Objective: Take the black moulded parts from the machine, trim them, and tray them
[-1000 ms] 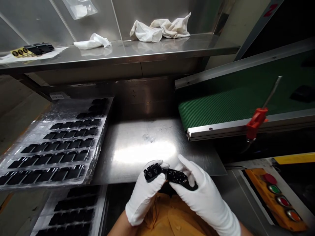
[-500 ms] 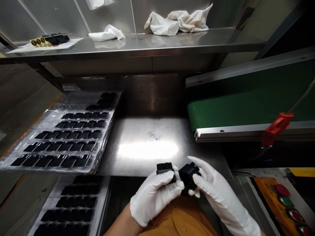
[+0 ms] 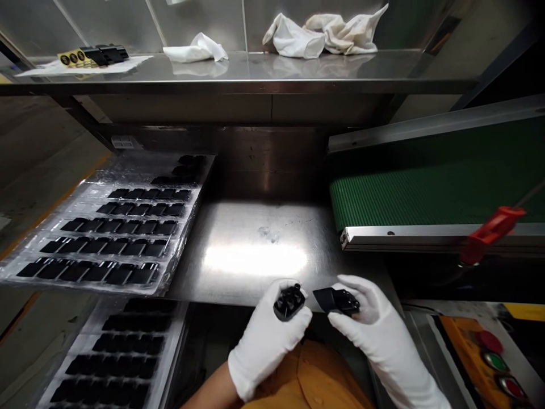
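Note:
My left hand [image 3: 272, 335], in a white glove, is closed around a black plastic part [image 3: 289, 302] whose end with several round sockets faces up. My right hand [image 3: 370, 318], gloved too, grips a second black plastic part [image 3: 338, 301] between thumb and fingers. Its flat, slanted end points left, toward the first part, and a small gap separates the two. Both hands are above the near edge of the steel table [image 3: 251, 227]. Left of them lies a clear plastic tray [image 3: 128, 238] with rows of similar black parts.
A second tray [image 3: 170, 341] of black parts sits lower left. At right is a green conveyor belt [image 3: 404, 193] with a red clamp-like tool [image 3: 489, 236] in front. An orange button box [image 3: 472, 346] stands lower right. White cloths [image 3: 298, 40] lie on the steel shelf [image 3: 247, 71].
Both hands have turned their black parts: the left one now shows its socketed end, the right one lies flatter. The hands have moved slightly apart. The whole view has shifted a little.

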The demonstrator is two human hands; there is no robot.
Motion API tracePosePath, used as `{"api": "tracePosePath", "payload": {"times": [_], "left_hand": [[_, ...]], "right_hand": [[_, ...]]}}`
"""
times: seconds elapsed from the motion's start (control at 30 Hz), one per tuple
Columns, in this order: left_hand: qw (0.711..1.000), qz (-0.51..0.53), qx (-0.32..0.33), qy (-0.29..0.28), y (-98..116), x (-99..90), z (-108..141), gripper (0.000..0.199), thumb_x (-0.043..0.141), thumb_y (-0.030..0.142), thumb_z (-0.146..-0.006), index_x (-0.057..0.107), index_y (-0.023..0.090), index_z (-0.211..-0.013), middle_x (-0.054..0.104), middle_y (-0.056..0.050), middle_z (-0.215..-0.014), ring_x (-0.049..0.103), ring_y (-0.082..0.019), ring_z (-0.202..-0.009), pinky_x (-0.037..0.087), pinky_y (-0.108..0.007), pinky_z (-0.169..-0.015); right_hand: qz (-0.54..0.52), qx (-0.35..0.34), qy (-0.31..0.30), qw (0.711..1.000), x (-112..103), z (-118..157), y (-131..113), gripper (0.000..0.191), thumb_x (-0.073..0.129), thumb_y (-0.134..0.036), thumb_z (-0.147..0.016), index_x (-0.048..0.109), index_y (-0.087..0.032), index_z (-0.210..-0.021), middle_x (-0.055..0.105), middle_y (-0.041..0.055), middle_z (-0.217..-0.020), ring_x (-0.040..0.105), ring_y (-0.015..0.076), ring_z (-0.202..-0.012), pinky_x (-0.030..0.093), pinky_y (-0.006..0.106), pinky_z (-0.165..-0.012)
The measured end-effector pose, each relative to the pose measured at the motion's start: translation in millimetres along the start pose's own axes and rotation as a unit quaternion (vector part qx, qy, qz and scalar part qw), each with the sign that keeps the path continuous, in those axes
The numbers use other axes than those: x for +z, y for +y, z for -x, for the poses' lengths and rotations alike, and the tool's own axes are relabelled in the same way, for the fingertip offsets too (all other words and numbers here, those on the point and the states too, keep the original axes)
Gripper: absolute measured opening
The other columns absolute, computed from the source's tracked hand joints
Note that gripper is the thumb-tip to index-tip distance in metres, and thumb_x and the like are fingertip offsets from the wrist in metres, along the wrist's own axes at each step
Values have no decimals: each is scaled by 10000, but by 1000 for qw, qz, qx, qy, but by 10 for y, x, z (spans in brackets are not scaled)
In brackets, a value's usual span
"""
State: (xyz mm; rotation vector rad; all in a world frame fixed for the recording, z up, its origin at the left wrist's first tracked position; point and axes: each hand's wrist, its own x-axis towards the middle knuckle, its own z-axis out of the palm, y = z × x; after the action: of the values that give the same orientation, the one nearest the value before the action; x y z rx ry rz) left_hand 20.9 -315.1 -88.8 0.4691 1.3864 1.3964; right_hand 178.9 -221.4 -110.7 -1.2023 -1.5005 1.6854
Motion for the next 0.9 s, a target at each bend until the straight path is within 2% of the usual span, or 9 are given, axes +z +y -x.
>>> {"api": "tracePosePath", "payload": {"times": [0.1, 0.2, 0.3, 0.4, 0.5, 0.63, 0.7, 0.8, 0.9], "left_hand": [[979, -116, 158, 49, 24, -82, -10, 270, 694, 173, -755, 712, 228, -1018, 663, -84, -1049, 560, -237, -1014, 376, -371, -1013], [969, -152, 194, -5, 120, -161, -52, 258, 660, 161, -764, 734, 237, -999, 672, -108, -1000, 556, -264, -1018, 332, -412, -1047], [963, -187, 188, -38, 224, -183, -107, 176, 635, 208, -791, 739, 234, -931, 654, -102, -883, 554, -252, -890, 365, -421, -991], [954, -222, 193, -51, 270, -167, -139, 168, 568, 250, -839, 733, 233, -869, 619, -85, -798, 505, -231, -783, 371, -424, -957], [957, -208, 198, -30, 258, -164, -147, 163, 567, 248, -835, 726, 232, -866, 613, -89, -810, 488, -247, -805, 342, -431, -979], [960, -195, 199, -9, 198, -200, -157, 145, 594, 193, -805, 717, 233, -869, 613, -86, -835, 505, -263, -847, 327, -431, -994], [951, -228, 208, -15, 168, -209, -163, 197, 596, 145, -786, 717, 228, -917, 621, -87, -878, 516, -260, -870, 332, -424, -986], [947, -253, 199, -11, 133, -181, -154, 252, 596, 101, -760, 705, 219, -954, 631, -84, -946, 531, -245, -905, 368, -386, -944], [969, -220, 107, -24, 110, -126, -124, 220, 590, 127, -770, 664, 210, -960, 614, -38, -869, 532, -189, -789, 431, -315, -775]], "right_hand": [[167, -194, 57, 965, -106, 27, 64, 582, 747, -235, -725, 501, -256, -1252, 706, 78, -1042, 658, 242, -965, 537, 431, -852], [308, -362, 20, 880, -229, 28, 71, 683, 672, -104, -764, 414, -306, -1363, 716, 60, -1060, 668, 221, -901, 528, 419, -803], [376, -439, 4, 816, -272, 1, 38, 786, 645, -53, -765, 323, -312, -1434, 728, 54, -1038, 675, 214, -845, 515, 409, -772], [397, -461, 6, 794, -238, -9, 15, 821, 640, -49, -766, 281, -301, -1460, 735, 56, -1015, 676, 212, -808, 512, 398, -745], [378, -459, 11, 804, -203, 11, 40, 825, 641, -42, -759, 291, -311, -1455, 733, 52, -1019, 676, 212, -824, 519, 390, -737], [318, -387, 15, 866, -186, -29, 228, 744, 650, -84, -770, 355, -306, -1416, 718, 53, -1063, 667, 214, -925, 534, 403, -802], [283, -306, 25, 909, -167, -134, 404, 660, 669, -163, -779, 410, -268, -1377, 706, 69, -1097, 657, 222, -988, 528, 419, -864], [209, -113, 55, 970, -118, -388, 717, 626, 711, -350, -755, 475, -186, -1310, 695, 108, -1109, 663, 228, -965, 532, 417, -870], [147, 18, 73, 986, -78, -642, 987, 706, 716, -472, -718, 471, -140, -1290, 687, 128, -1100, 667, 209, -867, 537, 391, -819]]}}
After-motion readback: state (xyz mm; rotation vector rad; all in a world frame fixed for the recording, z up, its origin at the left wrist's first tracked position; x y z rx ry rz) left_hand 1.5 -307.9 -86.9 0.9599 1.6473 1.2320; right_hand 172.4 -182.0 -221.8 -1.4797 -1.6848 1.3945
